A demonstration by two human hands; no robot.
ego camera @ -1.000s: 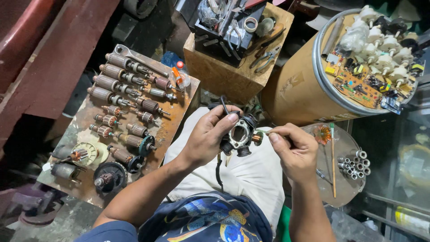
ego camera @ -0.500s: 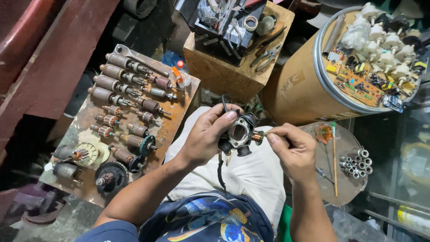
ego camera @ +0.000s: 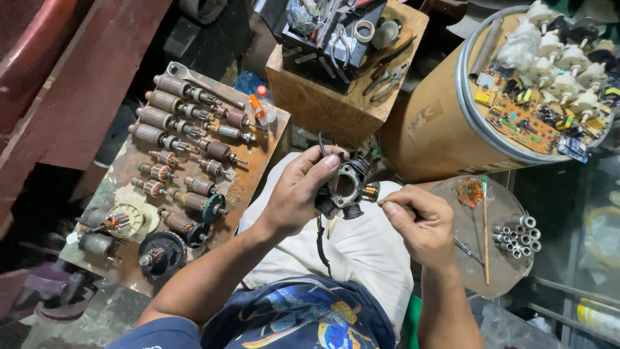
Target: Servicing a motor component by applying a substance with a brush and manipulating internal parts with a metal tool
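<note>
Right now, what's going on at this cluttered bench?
A seated person holds a small black motor housing in the left hand over their lap. The right hand pinches a thin tool against its copper-coloured end. A board of motor armatures lies to the left, and a round tray with bearings to the right.

Both forearms are bare from the elbow down, and there is no glove, ring or watch on the left hand [ego camera: 298, 194] or the right hand [ego camera: 421, 223]. At the bottom centre of the frame the person wears a dark blue shirt [ego camera: 303, 320] with a colourful print in yellow, orange and light blue. On the legs are pale, cream-coloured trousers [ego camera: 361, 252], a little wrinkled.
</note>
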